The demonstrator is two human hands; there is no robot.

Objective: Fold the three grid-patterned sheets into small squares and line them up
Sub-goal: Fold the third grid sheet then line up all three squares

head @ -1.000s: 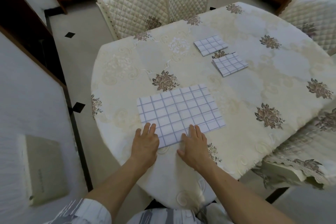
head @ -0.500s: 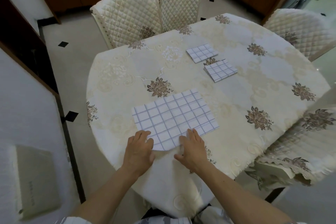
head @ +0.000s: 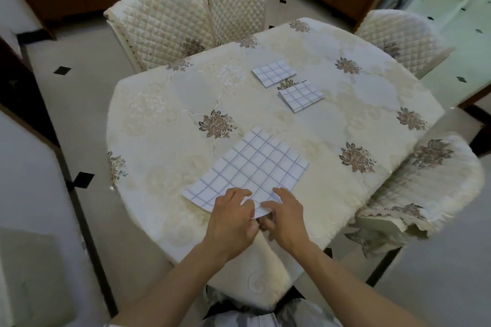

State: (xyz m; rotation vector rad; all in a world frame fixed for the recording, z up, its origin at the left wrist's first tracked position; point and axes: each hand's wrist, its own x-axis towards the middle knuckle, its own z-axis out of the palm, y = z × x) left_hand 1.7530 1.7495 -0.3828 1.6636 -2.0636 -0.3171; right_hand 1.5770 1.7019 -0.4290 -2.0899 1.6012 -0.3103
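Cream tablecloth (head: pixel 148 114) with a brown flower print (head: pixel 217 123) left of the middle. Nearer than the flower print and a little to its right: left hand (head: pixel 231 218), fingers curled, pinching the near corner of the grid sheet (head: pixel 249 164). Grid sheet unfolded, lying just right of the flower print and nearer, turned cornerwise, flat except for that raised corner. Further right, at the same corner: right hand (head: pixel 287 220), thumb and bent fingers closed on the lifted paper. Beyond the flower print and to its right, well apart from both hands: far folded square (head: pixel 273 73) and near folded square (head: pixel 301 95), almost touching at their corners.
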